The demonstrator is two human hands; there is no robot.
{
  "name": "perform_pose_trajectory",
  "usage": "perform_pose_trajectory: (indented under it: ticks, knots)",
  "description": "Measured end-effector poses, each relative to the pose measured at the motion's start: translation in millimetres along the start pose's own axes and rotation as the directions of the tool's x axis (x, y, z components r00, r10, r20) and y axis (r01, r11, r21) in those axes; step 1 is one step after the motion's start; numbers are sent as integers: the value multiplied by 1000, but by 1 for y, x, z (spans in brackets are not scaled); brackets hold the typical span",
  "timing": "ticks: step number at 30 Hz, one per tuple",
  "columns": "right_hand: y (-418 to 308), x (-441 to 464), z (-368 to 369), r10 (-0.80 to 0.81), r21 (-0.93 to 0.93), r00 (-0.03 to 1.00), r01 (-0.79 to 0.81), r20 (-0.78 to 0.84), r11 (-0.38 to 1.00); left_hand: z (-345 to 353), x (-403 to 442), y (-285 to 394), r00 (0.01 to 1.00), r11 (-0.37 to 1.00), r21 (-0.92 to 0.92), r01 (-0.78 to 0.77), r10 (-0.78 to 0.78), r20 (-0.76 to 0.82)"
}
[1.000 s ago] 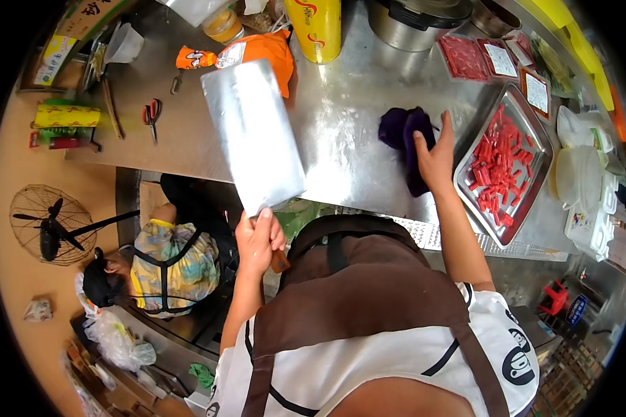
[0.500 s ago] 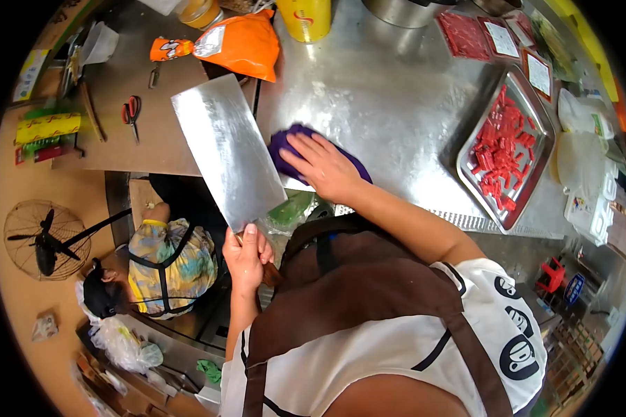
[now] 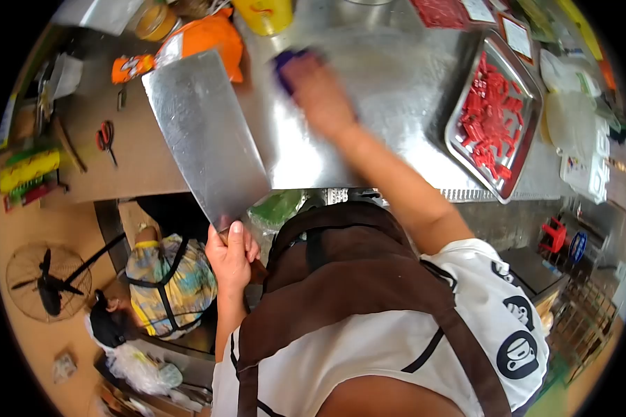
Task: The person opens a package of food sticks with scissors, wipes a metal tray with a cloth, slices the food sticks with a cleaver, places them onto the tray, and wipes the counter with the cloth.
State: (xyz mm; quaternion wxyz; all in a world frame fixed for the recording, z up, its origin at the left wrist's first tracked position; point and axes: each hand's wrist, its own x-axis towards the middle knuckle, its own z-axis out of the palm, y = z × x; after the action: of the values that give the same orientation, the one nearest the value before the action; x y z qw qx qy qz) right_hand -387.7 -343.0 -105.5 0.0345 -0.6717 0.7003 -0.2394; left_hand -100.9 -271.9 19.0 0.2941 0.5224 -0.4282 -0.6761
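Observation:
My left hand (image 3: 232,256) is closed round the handle of a large cleaver (image 3: 205,132), its broad blade pointing up and to the left over the table's front edge. On the metal table (image 3: 389,90), my right hand (image 3: 316,87) presses on a dark purple cloth (image 3: 285,67); the hand is blurred and its fingers are smeared. To the right, a metal tray (image 3: 460,149) holds red pieces (image 3: 490,118) that look like cut meat. An orange bag (image 3: 222,43) lies behind the blade.
Scissors (image 3: 106,139) lie left of the cleaver. A yellow container (image 3: 266,15) stands at the back. Plastic tubs (image 3: 570,125) and meat packs (image 3: 441,12) are at the right. Another person (image 3: 170,285) is at the lower left, near a fan (image 3: 50,283).
My right hand has moved from beside the tray leftward, then away from me across the table with the cloth. The cleaver has stayed in my left hand. The view has shifted.

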Motion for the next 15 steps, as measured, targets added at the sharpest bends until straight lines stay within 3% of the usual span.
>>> perform_pose_trajectory:
  ticks: [1,3,5,7,8,9,11,12,14,15]
  knots:
    - [-35,-15,-5,-10,202,991,-17,134,979,0,2,0,1000,999,36,-14,13,29]
    - [-72,-59,-5,-120,234,993,117,0,965,4,9,6,997,999,43,-20,17,69]
    - [-60,-95,-27,-108,202,989,86,102,976,6,13,7,996,998,63,-20,14,86]
    - [-31,-132,-60,169,159,982,-181,87,971,5,20,6,994,998,59,-22,16,104]
    - [-2,-153,-69,282,45,959,-282,6,958,6,23,7,991,997,64,-36,27,130]
    - [27,-168,-74,381,-56,921,-386,-84,921,7,26,7,988,996,71,-47,36,152]
    - [42,-173,-93,588,11,771,-604,-244,797,8,30,5,989,999,44,-23,16,146]
    - [44,-163,-86,588,17,769,-604,-249,797,6,34,2,992,1000,5,-10,10,126]
    - [50,-134,-72,600,-152,735,-664,-317,733,0,35,0,990,1000,21,-22,19,138]
    - [52,-111,-68,592,-130,739,-654,-322,745,-2,35,0,987,999,41,-25,18,160]
